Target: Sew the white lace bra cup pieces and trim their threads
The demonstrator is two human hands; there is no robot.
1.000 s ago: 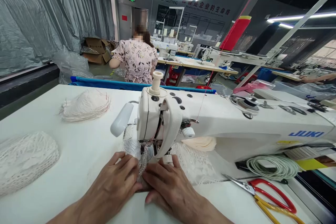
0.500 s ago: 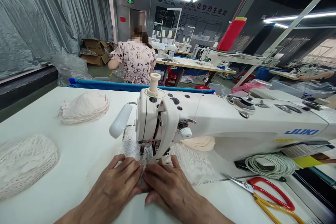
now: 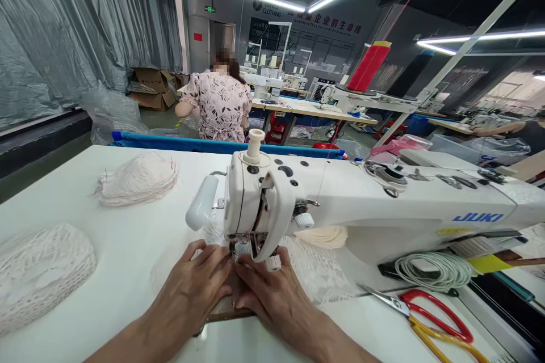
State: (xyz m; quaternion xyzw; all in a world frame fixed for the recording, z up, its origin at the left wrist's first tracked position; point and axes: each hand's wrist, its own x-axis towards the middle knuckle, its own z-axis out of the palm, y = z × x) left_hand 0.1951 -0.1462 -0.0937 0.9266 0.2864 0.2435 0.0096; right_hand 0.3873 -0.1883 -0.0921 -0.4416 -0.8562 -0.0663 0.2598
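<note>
While the machine is standing over the lace, the left hand and the right hand are resting side by side in front of its head, with their fingertips almost meeting. The fingers are bending down onto the lace, but whether they are pinching it or only pressing it, I cannot tell. The lace is lying under the machine head and is spreading to the right of the right hand, on the white desk. Behind it, a cream stack is lying partly under the machine. Farther right, the scissors are pointing their blades toward the lace, and a coiled cord is lying behind them. At the left, a near pile and a far pile are sitting well apart from the hands.
</note>
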